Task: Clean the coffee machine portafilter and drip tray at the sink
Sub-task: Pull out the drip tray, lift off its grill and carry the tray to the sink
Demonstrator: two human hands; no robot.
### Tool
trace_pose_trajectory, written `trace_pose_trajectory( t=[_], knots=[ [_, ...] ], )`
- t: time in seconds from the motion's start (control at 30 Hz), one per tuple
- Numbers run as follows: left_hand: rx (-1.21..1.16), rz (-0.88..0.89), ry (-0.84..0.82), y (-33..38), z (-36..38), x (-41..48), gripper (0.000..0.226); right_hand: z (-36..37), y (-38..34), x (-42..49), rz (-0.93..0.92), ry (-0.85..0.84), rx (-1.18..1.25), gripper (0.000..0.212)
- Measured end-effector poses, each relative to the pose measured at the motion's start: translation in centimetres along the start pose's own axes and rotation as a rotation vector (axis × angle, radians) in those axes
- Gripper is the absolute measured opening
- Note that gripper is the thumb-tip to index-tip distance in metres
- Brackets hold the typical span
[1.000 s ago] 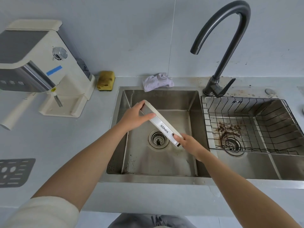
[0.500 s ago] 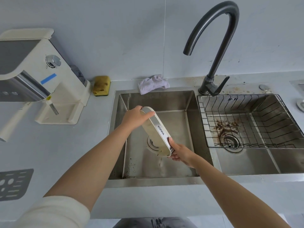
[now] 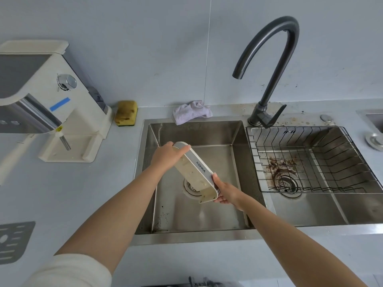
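Note:
I hold a cream drip tray (image 3: 193, 174) with a silver KONKA front strip over the left sink basin (image 3: 207, 212). It is tipped steeply, its stained inside turned toward me and its lower end above the drain (image 3: 191, 187). My left hand (image 3: 165, 155) grips the upper end. My right hand (image 3: 224, 192) grips the lower end. The cream coffee machine (image 3: 41, 96) stands on the counter at the left, its base slot bare. A grey slotted grate (image 3: 14, 241) lies on the counter at the lower left. No portafilter is plainly visible.
A dark gooseneck faucet (image 3: 269, 65) stands between the basins. A wire basket (image 3: 313, 160) sits in the right basin above coffee grounds (image 3: 279, 164). A yellow sponge (image 3: 126, 112) and a pale cloth (image 3: 191, 111) lie behind the sink.
The drip tray has been tipped from a shallow slant to a steep one, its inside now facing me. My right hand has dropped lower with the tray's end.

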State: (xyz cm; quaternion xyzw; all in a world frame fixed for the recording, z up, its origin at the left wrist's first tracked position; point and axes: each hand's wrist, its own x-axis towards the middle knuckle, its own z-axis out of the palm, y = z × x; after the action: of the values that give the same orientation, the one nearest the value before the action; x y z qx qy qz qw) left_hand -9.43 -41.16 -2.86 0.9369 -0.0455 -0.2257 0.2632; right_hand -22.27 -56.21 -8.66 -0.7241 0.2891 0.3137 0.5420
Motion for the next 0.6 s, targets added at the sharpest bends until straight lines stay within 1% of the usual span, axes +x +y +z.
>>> trace_pose_trajectory(
  t=[0.17, 0.23, 0.3, 0.4, 0.47, 0.53, 0.57, 0.6],
  knots=[
    [-0.077, 0.015, 0.016, -0.2, -0.1, 0.0, 0.065, -1.0, -0.8, 0.3, -0.051, 0.073, -0.099, 0.065],
    [-0.144, 0.025, -0.005, -0.4, -0.2, 0.0, 0.065, -1.6, -1.2, 0.2, -0.091, 0.103, -0.129, 0.067],
    [-0.269, 0.011, -0.06, -0.8, -0.2, 0.1, 0.073, -2.3, -1.8, 0.0, -0.137, 0.167, -0.205, 0.063],
    [-0.52, -0.044, -0.165, -1.8, 0.2, 0.4, 0.086, -3.2, -2.5, -0.1, -0.192, 0.242, -0.307, 0.047],
    [-0.669, -0.08, -0.243, -2.4, 0.4, 0.6, 0.101, -3.6, -2.7, -0.1, -0.215, 0.293, -0.355, 0.059],
    [-0.865, -0.089, -0.315, -2.8, 0.5, 0.9, 0.116, -4.0, -2.7, 0.1, -0.286, 0.359, -0.38, 0.067],
    [-0.966, -0.086, -0.329, -2.9, 0.6, 1.1, 0.114, -4.2, -2.7, 0.3, -0.325, 0.385, -0.383, 0.072],
    [-1.055, -0.084, -0.331, -2.9, 0.6, 1.2, 0.104, -4.5, -2.7, 0.4, -0.355, 0.41, -0.383, 0.077]
  ],
)
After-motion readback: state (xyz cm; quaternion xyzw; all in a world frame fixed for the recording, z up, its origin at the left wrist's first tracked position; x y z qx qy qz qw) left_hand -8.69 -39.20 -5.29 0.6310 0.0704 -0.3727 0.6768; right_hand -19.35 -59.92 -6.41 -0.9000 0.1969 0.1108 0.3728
